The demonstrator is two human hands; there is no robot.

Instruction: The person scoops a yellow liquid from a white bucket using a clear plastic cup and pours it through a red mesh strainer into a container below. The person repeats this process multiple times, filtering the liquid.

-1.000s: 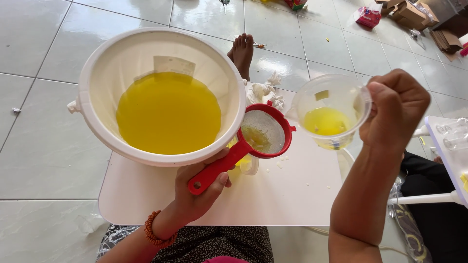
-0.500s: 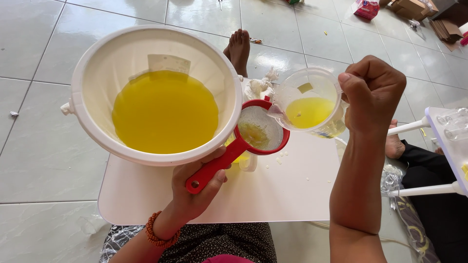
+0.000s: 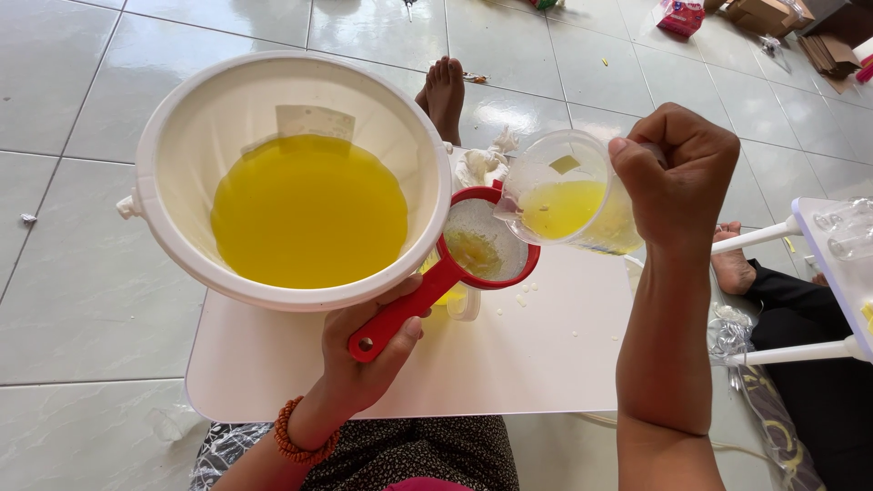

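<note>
**What there is, counted**

Two hands are at work: the left hand point(image 3: 364, 355) and the right hand point(image 3: 677, 173). One red strainer point(image 3: 455, 273) is gripped in the left hand. One clear jug point(image 3: 564, 195) of yellow liquid is gripped in the right hand, tilted toward the strainer. One big white bowl point(image 3: 173, 155) of yellow liquid sits just above the left hand. One white table point(image 3: 555, 355) lies under both hands. One orange bead bracelet point(image 3: 300, 436) circles the left wrist. Two bare feet show: one foot point(image 3: 446, 91) beyond the bowl and another foot point(image 3: 732, 264) right of the right forearm. One red packet point(image 3: 680, 16) lies far beyond the right hand.
</note>
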